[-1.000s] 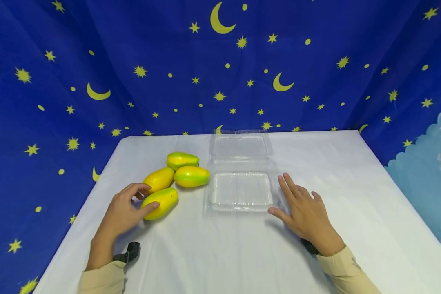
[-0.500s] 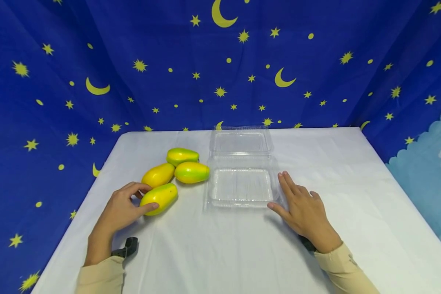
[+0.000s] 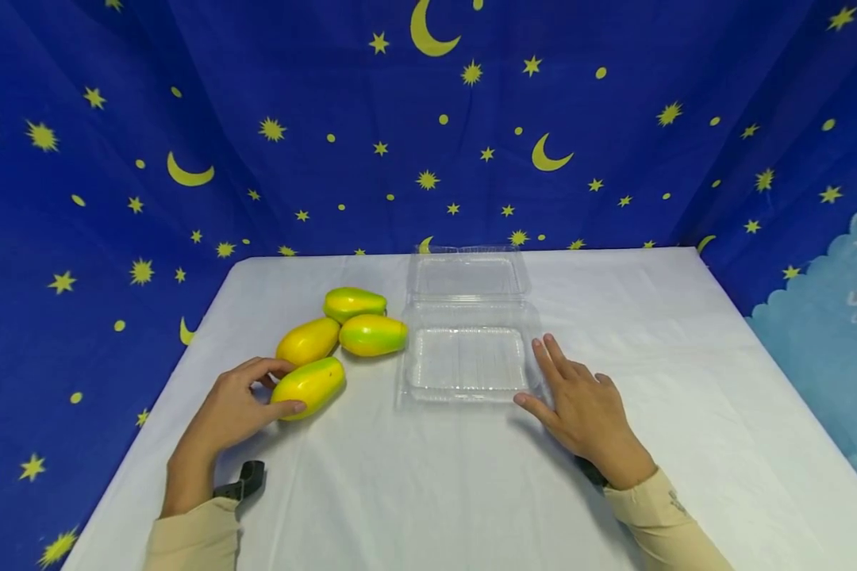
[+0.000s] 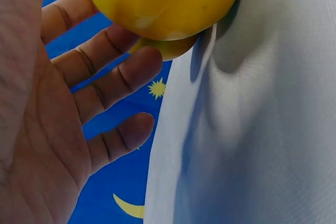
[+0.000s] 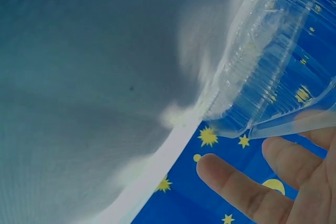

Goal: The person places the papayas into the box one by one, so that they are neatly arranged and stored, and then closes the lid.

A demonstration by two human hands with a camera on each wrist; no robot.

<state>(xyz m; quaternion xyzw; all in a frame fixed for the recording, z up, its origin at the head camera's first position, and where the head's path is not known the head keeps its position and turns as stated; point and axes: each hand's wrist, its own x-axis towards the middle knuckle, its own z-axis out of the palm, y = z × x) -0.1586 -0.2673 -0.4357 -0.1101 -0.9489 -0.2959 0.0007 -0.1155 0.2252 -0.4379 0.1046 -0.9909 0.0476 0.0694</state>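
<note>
My left hand (image 3: 236, 404) holds the nearest yellow-green papaya (image 3: 310, 387), thumb on its near side and fingers at its far side. In the left wrist view, that papaya (image 4: 168, 3) fills the top, and the lower fingers stand apart from it. Three more papayas lie just behind: a yellow one (image 3: 307, 341), a greener one (image 3: 373, 335) and one farthest back (image 3: 355, 304). A clear plastic clamshell container (image 3: 467, 361) lies unfolded, lid toward the back. My right hand (image 3: 586, 416) has its fingers spread, fingertips right at the container's right rim (image 5: 294, 129).
A white cloth covers the table (image 3: 428, 492). Behind it hangs a blue curtain (image 3: 328, 95) with yellow moons and stars. A light-blue panel (image 3: 828, 333) stands at the right. The green papaya's tip lies close beside the container's left edge.
The view has tilted slightly. My right hand has shifted a little left against the container's rim. The left hand stays at the nearest papaya, and the fruits keep their places.
</note>
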